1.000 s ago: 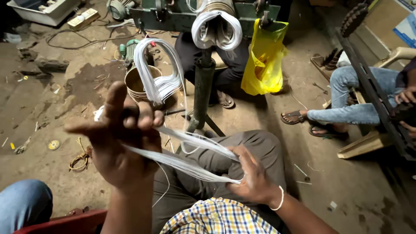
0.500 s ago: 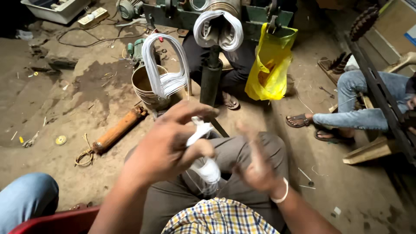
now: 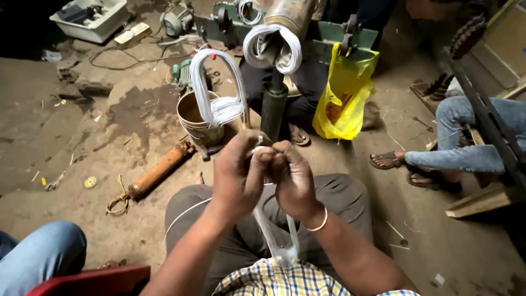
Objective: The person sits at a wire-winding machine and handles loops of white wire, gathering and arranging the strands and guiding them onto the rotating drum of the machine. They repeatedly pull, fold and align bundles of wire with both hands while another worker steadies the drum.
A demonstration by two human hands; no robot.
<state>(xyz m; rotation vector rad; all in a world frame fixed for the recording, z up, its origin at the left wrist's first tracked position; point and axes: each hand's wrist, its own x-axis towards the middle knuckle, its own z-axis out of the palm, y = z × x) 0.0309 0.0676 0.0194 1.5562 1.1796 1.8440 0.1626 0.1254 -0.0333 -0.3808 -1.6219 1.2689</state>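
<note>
Pinching glossy white strand loop, left hand, right hand.

Three white wire coils: one held, one over the metal bucket, one on the post. One yellow bag.

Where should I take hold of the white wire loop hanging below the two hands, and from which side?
Probably at the bottom bend of the white wire loop, coming from the right, beneath the right hand. The strands hang straight from where both hands pinch them, and gather into one narrow turn above the lap, so a grip there would catch them all. The left hand and forearm crowd the other side.
</note>
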